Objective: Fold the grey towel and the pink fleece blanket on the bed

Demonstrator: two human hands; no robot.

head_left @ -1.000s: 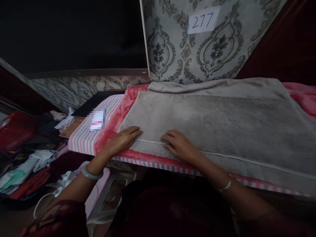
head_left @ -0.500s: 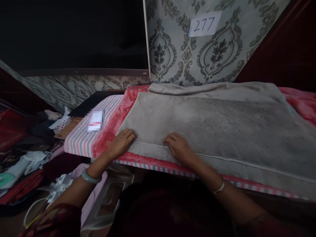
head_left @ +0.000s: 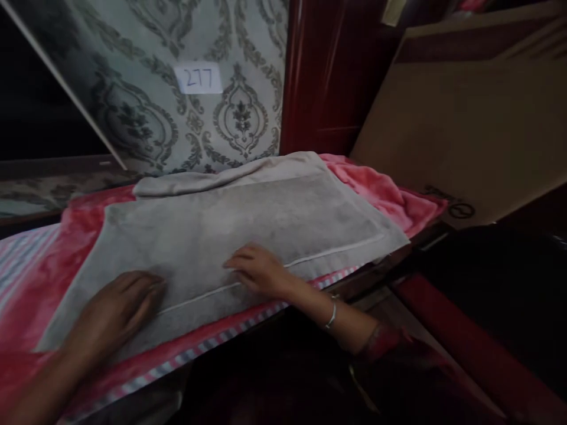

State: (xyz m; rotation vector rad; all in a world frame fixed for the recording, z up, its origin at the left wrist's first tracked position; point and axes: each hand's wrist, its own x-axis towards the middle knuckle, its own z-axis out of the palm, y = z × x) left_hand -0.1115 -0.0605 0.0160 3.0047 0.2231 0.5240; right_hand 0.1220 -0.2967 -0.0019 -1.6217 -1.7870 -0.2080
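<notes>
We have the grey towel (head_left: 230,230) spread across the middle of the frame on a pink blanket (head_left: 381,192), our left hand (head_left: 113,310) flat at lower left and our right hand (head_left: 259,271) flat near the white stripe, fingers released, gripping nothing. Uneven pressing could wrinkle the towel, or drag its near edge off the board.
</notes>
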